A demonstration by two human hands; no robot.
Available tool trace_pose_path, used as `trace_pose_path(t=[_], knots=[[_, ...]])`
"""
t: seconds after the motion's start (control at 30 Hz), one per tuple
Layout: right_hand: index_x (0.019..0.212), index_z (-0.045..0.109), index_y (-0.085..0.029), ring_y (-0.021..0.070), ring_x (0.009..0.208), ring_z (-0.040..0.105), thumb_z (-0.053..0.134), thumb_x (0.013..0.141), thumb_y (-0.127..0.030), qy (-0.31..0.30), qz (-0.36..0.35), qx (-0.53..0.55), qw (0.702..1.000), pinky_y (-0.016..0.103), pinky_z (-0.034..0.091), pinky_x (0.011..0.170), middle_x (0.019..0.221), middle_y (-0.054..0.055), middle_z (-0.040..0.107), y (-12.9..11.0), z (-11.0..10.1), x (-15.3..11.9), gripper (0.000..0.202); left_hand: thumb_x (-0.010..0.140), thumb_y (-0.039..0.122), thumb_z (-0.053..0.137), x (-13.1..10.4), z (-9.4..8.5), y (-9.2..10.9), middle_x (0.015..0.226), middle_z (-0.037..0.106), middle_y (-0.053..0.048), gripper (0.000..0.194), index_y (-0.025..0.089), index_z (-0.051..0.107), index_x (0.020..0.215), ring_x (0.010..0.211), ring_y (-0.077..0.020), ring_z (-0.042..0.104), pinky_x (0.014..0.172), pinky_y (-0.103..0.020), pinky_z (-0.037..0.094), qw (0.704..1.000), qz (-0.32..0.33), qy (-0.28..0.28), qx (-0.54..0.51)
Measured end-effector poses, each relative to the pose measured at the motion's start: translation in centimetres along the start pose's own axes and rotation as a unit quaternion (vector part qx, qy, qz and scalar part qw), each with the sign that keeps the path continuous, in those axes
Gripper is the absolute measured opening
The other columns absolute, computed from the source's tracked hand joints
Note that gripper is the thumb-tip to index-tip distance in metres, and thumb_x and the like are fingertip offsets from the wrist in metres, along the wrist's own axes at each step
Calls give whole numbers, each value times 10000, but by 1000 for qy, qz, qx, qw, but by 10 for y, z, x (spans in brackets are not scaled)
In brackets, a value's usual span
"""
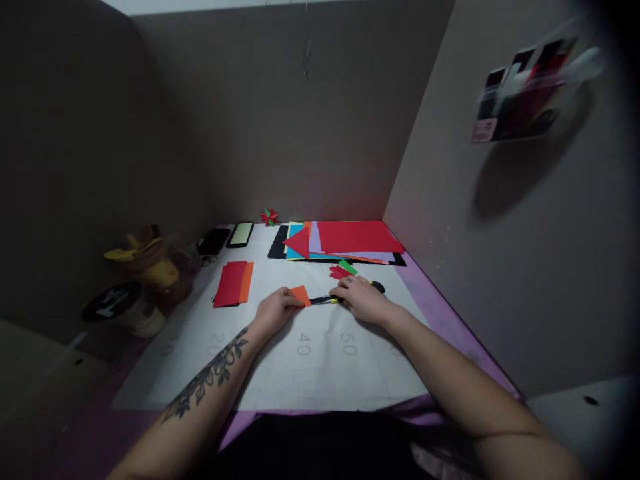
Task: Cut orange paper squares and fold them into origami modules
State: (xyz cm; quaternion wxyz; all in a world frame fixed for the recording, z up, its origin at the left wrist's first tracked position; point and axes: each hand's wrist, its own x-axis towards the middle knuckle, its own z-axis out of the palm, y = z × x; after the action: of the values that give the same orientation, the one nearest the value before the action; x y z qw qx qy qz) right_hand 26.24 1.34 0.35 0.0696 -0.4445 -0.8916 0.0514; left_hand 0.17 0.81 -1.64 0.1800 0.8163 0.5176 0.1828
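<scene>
My left hand point(278, 308) rests on the white sheet, its thumb and fingers closed on a small orange paper piece point(301, 295). To the right, my right hand point(364, 299) lies over a pair of black and yellow scissors point(379, 287), fingers closed about them. A dark, narrow part point(320, 301) sticks out left of my fingers, reaching close to the orange paper; whether it is all blade I cannot tell. Just beyond my right hand lie red paper strips point(339, 272) and a green paper piece point(347, 267).
Red and orange paper pieces point(233, 283) are stacked at left. Large coloured sheets point(357, 237) and a red triangle point(299, 243) lie at the back, near a folded paper star point(269, 217). Two phones point(241, 235), a tool holder point(155, 267) and a tub point(125, 308) stand left. Walls enclose the table.
</scene>
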Motion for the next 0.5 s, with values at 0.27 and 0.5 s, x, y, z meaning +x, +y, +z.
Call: trace_pose_path(t=[0.27, 0.5], knots=[[1104, 611, -240, 227, 953, 476, 491, 842, -122, -17, 1, -33, 999, 358, 303, 836, 983, 88, 566, -7, -4, 0, 311, 909, 343, 401, -11, -5, 9, 953, 590, -54, 325, 291, 702, 1018, 884, -186, 548, 735, -273, 398, 997, 27, -7, 78], [1074, 615, -225, 233, 928, 476, 483, 838, -114, -37, -1, -46, 998, 332, 314, 770, 987, 95, 566, -10, -9, -3, 292, 899, 291, 402, -10, -8, 11, 1014, 580, -63, 325, 303, 681, 1065, 942, -202, 545, 768, -284, 408, 995, -4, -31, 94]])
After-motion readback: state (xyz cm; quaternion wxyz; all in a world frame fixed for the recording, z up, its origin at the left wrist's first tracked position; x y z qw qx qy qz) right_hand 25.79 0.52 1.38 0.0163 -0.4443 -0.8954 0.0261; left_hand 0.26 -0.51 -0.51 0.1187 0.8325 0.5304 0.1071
